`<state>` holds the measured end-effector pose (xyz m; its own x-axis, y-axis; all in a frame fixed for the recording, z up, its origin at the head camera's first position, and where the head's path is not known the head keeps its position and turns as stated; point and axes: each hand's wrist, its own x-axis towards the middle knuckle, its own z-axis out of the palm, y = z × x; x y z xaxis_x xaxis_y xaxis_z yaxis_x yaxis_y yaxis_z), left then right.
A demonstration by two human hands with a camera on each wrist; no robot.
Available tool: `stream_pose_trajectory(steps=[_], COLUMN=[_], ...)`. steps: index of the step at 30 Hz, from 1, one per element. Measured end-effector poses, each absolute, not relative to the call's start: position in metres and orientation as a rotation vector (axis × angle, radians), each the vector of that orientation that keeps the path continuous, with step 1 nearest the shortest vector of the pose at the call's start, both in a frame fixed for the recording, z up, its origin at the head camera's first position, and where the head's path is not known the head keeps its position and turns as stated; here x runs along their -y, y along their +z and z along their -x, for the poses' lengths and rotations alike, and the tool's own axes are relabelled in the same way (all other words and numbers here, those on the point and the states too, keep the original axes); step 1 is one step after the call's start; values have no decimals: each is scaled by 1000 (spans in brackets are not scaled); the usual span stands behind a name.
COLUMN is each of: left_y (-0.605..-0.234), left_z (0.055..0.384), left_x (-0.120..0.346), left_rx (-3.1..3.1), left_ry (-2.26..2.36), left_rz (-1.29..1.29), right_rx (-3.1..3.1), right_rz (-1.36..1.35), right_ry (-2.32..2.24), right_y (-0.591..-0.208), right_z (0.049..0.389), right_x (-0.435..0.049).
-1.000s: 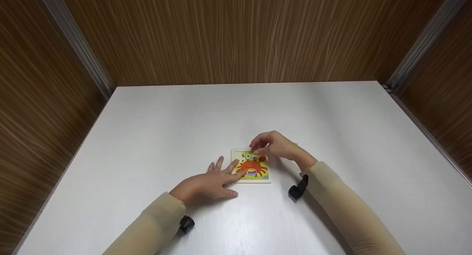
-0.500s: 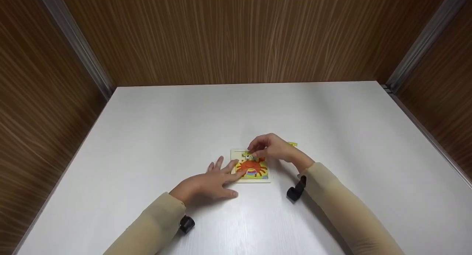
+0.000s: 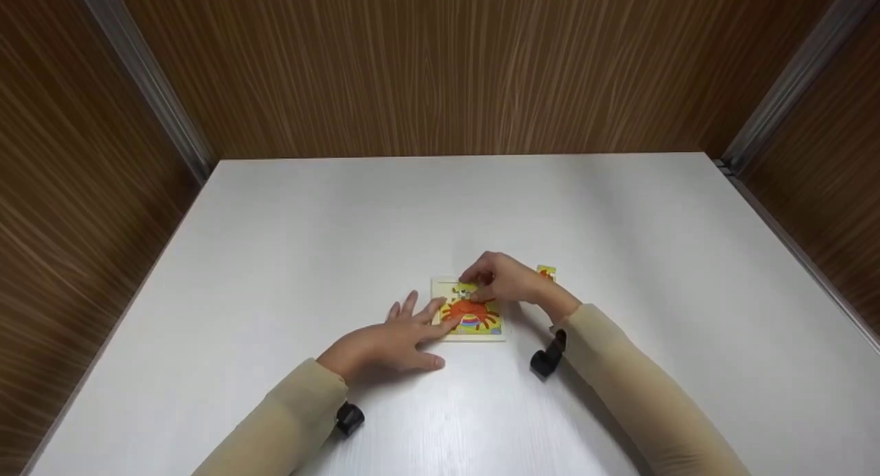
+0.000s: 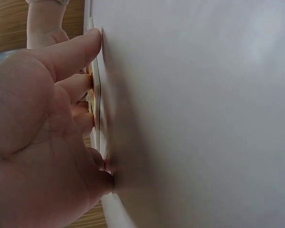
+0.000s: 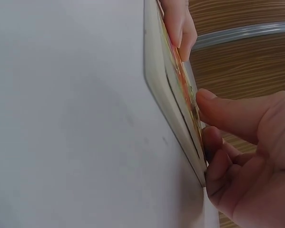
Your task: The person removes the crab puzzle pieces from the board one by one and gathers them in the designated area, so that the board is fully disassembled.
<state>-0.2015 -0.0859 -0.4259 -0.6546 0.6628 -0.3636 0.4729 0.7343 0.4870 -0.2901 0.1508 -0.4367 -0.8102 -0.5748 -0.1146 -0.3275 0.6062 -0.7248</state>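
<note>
A small square jigsaw puzzle [image 3: 474,311] with a red crab on yellow lies in a pale wooden frame [image 3: 474,338]. My left hand [image 3: 392,345] rests on its left side with spread fingers, the thumb on the table. At the puzzle's top, my right hand [image 3: 505,278] pinches a puzzle piece between thumb and curled fingers; the piece is mostly hidden. In the right wrist view, the right thumb [image 5: 232,111] touches the raised piece surface and the other fingers bend at the frame's edge. Beyond the right wrist lies a loose yellow and red puzzle piece [image 3: 546,271].
The white table [image 3: 440,214] stretches around the puzzle on all sides. Brown wood-grain panels [image 3: 440,70] stand at the back and both sides. A black device is strapped at each wrist.
My right hand has shifted slightly left and down over the puzzle's top, covering its upper right. The loose piece beside the right wrist has come into view. My left hand stays put.
</note>
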Motion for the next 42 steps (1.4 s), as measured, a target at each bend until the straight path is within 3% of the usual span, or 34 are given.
stream_pose_trajectory(steps=[42], left_y=[-428], left_z=[203], left_x=[85], left_rx=[-2411], left_ry=[461], left_rz=[-842], right_rx=[-2315], right_rz=[637], right_ry=[-1356], right_y=[-436], right_z=[289], right_x=[-152])
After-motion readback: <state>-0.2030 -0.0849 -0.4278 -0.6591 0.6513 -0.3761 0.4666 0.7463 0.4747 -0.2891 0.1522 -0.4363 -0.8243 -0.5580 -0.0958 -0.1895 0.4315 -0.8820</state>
